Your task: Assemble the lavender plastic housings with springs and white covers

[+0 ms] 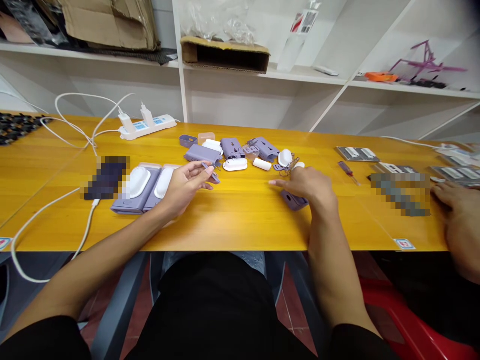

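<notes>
My left hand (187, 186) pinches a small flat purple plastic piece (212, 173) between thumb and fingertips, just above the table. My right hand (309, 186) reaches to the parts on the right of the pile, its thumb stretched out to the left and apart from the other fingers, which are mostly hidden. Thin metal springs (294, 161) and a white rounded cap (285, 157) lie by its fingertips. Partly under this hand sits a purple housing (294, 201). Between the hands are a white oval part (235, 164), a white cylinder (262, 164) and purple housings (232, 148).
Two purple units with white tops (138, 182) stand left, beside a blurred phone (107, 177) on a white cable. Behind are a power strip (148, 127) and shelves. A screwdriver (349, 173) lies right, near another person's hand (459, 200).
</notes>
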The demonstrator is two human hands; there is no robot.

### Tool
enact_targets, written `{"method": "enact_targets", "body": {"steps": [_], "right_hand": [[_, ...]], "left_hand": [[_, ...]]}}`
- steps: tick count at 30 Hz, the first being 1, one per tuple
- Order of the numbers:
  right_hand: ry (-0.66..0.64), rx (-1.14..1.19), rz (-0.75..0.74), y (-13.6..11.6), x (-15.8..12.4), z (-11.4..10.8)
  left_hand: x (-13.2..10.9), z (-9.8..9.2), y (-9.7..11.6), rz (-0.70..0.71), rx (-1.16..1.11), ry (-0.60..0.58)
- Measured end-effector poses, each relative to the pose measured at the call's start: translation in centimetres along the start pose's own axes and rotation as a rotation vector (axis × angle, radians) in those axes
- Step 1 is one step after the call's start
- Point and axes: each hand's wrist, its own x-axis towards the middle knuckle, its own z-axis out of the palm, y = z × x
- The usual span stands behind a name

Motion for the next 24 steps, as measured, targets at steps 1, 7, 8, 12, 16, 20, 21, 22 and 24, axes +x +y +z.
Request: {"method": "enact_targets", "body": {"steps": [1, 7, 8, 12, 16, 20, 21, 22, 24], "right_hand": [[-0.057, -0.056, 0.048, -0.3, -0.2, -0.1], [-0.295, -0.019, -0.124, -1.6, -0.6, -0.9], [-0.312, 0.029, -0.170, -1.7, -0.6, -1.0], [-0.254, 0.248, -0.319, -2.2, -1.1, -1.4], [-0.109, 0.646, -0.365, -3.0, -1.6, -1.4], [-0.034, 1.130, -0.310, -4.2, -1.0, -0.3], [-0.015, 1.194, -0.282, -4.5, -0.7, 0.1], [0.021, 1.223, -0.253, -4.8, -0.4, 0.6], [0.152, 1.195, -0.240, -5.3, 0.0, 1.4]], "left_hand": [[0.0, 0.0, -0.1, 0.000, -0.001, -0.001], [0.2, -0.2, -0.4, 0.000, -0.001, 0.000], [0.2, -0.2, -0.4, -0.003, 0.000, 0.000], [0.2, -0.1, -0.5, -0.012, 0.012, -0.003], [0.0, 0.1, -0.4, 0.002, 0.048, -0.010], [-0.1, 0.3, -0.3, 0.009, 0.081, -0.027], [-0.1, 0.3, -0.2, 0.010, 0.086, -0.027], [-0.2, 0.3, -0.1, 0.012, 0.090, -0.027], [-0.2, 0.3, 0.0, 0.013, 0.099, -0.027]]}}
